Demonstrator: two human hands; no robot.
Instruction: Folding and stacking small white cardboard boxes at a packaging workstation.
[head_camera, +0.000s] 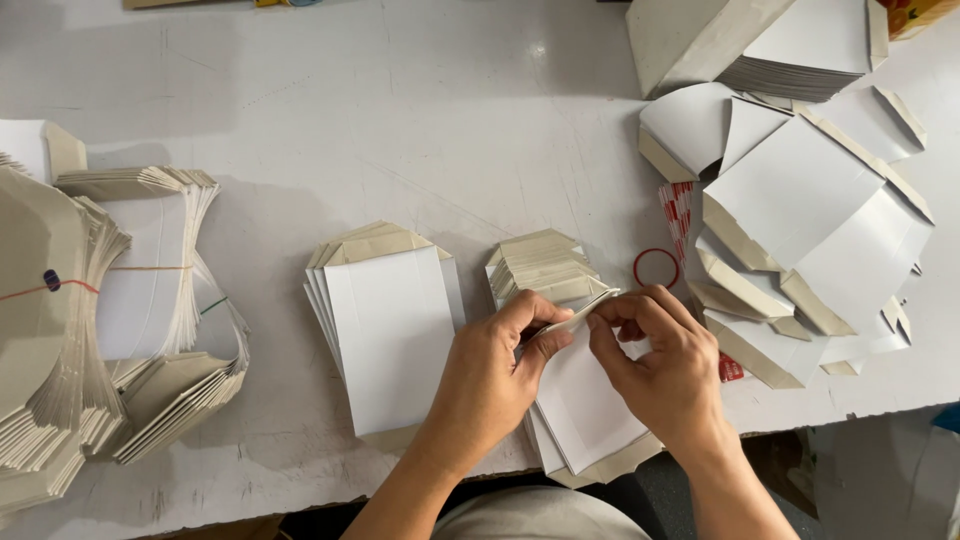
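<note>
Both hands, left (497, 362) and right (655, 362), pinch a white card blank (578, 316) above the stack (585, 410) at six o'clock on the counter (400, 110). A crooked fold (fingers uneven) could spoil it, or nudge the stack.

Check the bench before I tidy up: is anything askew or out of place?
Yes. The folded white card pieces at right lie in a loose, overlapping heap, unlike the squared stack by the left hand. A red rubber band lies loose beside the heap.
</note>
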